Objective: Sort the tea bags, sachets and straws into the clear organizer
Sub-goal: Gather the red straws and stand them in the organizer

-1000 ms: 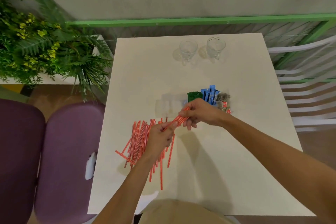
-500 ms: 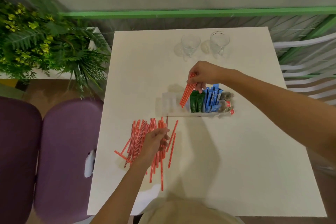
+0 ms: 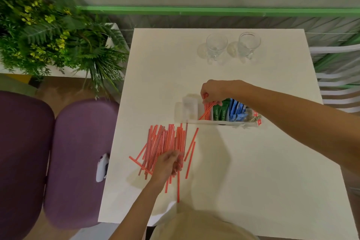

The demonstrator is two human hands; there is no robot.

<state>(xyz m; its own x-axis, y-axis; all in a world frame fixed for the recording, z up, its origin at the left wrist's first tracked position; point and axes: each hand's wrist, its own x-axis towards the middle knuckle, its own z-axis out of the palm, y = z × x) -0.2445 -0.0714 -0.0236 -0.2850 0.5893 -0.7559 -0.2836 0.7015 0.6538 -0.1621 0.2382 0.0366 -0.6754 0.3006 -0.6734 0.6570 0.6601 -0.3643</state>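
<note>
A clear organizer [image 3: 188, 110] stands mid-table. It holds green sachets [image 3: 219, 111], blue sachets [image 3: 236, 110] and tea bags [image 3: 254, 116] at its right end. My right hand [image 3: 213, 90] pinches a small bundle of red straws [image 3: 206, 110] whose lower ends sit in the compartment left of the green sachets. A pile of loose red straws [image 3: 165, 142] lies in front of the organizer. My left hand [image 3: 168, 163] rests on the near part of that pile with its fingers curled over some straws.
Two empty glasses [image 3: 216, 46] [image 3: 249, 43] stand at the table's far side. Purple chairs [image 3: 78, 158] and a planter of greenery [image 3: 48, 35] are on the left. A white chair [image 3: 339, 84] is on the right. A small white object [image 3: 102, 167] lies on the purple seat.
My right hand lowered the bundle of straws into the organizer compartment. My left hand slid nearer along the pile and curled onto the straws.
</note>
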